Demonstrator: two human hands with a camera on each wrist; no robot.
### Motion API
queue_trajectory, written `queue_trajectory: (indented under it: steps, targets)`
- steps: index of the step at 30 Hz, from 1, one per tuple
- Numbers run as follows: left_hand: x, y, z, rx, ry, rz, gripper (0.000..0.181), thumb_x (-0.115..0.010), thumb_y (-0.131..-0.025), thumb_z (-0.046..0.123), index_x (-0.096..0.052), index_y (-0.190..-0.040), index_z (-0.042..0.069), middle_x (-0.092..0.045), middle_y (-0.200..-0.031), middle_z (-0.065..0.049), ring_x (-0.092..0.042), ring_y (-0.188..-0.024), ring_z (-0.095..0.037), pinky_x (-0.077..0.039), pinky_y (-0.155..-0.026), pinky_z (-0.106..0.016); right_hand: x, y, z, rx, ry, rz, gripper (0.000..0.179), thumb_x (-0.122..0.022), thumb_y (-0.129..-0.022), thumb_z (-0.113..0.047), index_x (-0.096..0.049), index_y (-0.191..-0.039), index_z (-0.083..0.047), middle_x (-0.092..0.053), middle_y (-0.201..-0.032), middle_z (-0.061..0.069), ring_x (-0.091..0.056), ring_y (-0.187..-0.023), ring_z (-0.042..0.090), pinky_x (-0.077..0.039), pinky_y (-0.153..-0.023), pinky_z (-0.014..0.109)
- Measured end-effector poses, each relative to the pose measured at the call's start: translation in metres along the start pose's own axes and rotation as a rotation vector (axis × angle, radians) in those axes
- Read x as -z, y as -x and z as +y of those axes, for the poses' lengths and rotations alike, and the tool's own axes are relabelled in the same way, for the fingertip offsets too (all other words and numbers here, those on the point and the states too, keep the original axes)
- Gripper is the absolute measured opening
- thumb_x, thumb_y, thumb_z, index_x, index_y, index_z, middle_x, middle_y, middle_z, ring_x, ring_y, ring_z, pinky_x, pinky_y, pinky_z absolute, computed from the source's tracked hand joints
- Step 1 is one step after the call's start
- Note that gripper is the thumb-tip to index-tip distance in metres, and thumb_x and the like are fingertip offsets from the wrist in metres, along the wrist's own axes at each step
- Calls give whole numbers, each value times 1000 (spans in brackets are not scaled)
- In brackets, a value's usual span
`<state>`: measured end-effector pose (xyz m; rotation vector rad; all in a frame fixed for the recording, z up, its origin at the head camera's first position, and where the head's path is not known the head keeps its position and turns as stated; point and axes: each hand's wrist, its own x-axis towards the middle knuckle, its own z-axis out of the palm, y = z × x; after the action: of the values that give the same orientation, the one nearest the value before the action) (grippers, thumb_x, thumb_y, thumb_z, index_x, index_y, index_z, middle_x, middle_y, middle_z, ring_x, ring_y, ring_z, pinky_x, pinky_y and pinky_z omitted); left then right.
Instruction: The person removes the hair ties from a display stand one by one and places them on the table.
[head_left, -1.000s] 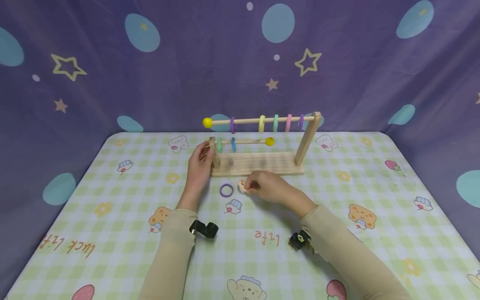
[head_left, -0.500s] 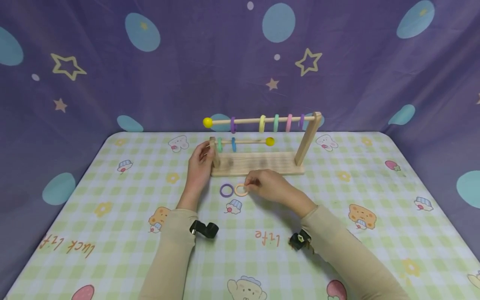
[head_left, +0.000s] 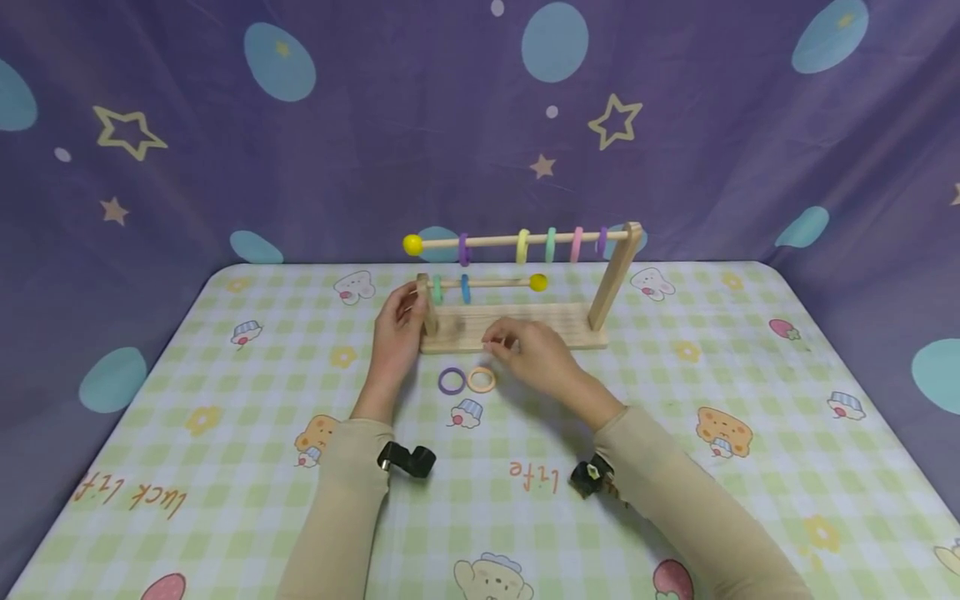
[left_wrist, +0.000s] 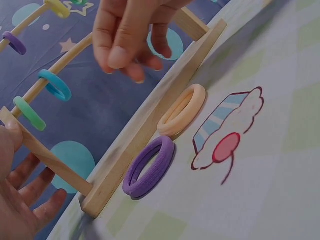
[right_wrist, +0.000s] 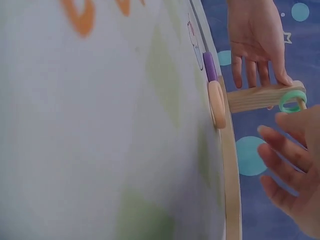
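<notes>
Two hair ties lie flat on the tablecloth, one purple (left_wrist: 149,166) and one peach (left_wrist: 182,110), next to each other before a wooden rack (head_left: 517,327). My left hand (head_left: 399,329) touches the rack's short left post (right_wrist: 260,97); in the right wrist view its fingers look extended. My right hand (head_left: 536,354) hovers over the rack's front edge with loosely bent fingers and nothing between them. On the lower rod hang a green hair tie (left_wrist: 30,113) and a blue hair tie (left_wrist: 55,86).
The upper rod, with a yellow ball (head_left: 412,244) at its left end, carries several hair ties, among them a yellow one (head_left: 522,247) and a pink one (head_left: 577,244). Another yellow ball (head_left: 538,282) ends the lower rod. A purple curtain (head_left: 360,150) hangs behind the table.
My right hand has let go of the peach hair tie, which now lies flat next to the purple one. That hand has risen slightly toward the rack. My left hand has stayed at the post.
</notes>
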<state>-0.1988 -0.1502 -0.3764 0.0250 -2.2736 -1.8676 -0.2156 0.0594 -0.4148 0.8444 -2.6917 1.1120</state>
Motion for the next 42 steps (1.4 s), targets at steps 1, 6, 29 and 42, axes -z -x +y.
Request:
queue_trajectory:
  steps: [1, 6, 29, 42]
  targets:
    - [0, 1, 1, -1, -1, 1, 45, -48, -105, 14, -41, -143, -10, -45, -142, -30, -44, -134, -37, -33, -113, -38, -1, -1, 0, 3, -12, 27, 8, -71, -93, -13, -73, -99, -10, -70, -85, -5, -62, -77, 10, -52, -70, 31]
    - [0, 0, -1, -4, 5, 4, 45, -49, -105, 14, -42, -143, -10, -46, -142, -30, -45, -134, -36, -34, -113, -37, -4, -7, -4, 19, -72, 149, 8, -72, -92, -11, -73, -100, -7, -71, -85, -2, -63, -74, 12, -52, -69, 30]
    - [1, -4, -6, -5, 18, 2, 45, -49, -105, 14, -42, -143, -10, -46, -142, -29, -44, -134, -37, -33, -114, -38, -17, -31, -15, -5, -216, 374, 13, -72, -92, -10, -71, -103, -3, -72, -89, 9, -64, -71, 18, -56, -67, 32]
    - [0, -3, 0, 16, 12, 6, 45, -48, -105, 13, -41, -144, -10, -46, -143, -29, -45, -134, -35, -33, -113, -36, -23, -35, -15, -53, -239, 381, 15, -72, -91, -8, -72, -104, -1, -72, -89, 9, -66, -70, 18, -55, -66, 26]
